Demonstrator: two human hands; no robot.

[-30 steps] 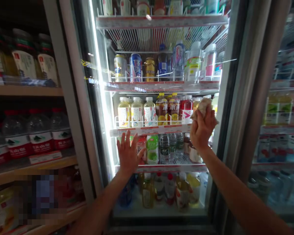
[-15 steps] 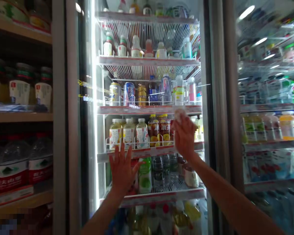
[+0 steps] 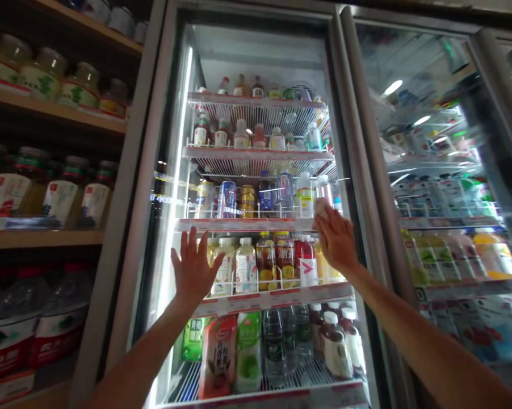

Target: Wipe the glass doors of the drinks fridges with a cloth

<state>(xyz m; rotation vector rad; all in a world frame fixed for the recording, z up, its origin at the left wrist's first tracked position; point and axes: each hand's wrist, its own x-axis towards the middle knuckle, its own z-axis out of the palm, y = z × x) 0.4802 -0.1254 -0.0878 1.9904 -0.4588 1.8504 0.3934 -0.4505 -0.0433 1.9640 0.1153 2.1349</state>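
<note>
My left hand is spread with its fingers apart against, or just in front of, the glass door of a lit drinks fridge. Pressed under the fingers of my right hand is a pale, crumpled wipe; whether it is cloth or paper I cannot tell. That hand is on the right side of the pane, level with the shelf edge below the cans. Through the glass, behind my left hand, stand pale bottled drinks. A red bottle shows left of my right forearm.
A metal door frame runs along the right side, with another glass-fronted fridge section beyond it. Left of the door stands a wooden shelf with bottled drinks. Inside the fridge, cartons and water bottles fill a lower shelf.
The view has tilted upward, showing the top of the fridge door. My right hand has shifted slightly right across the glass with the wipe. My left hand has moved up and left, still spread.
</note>
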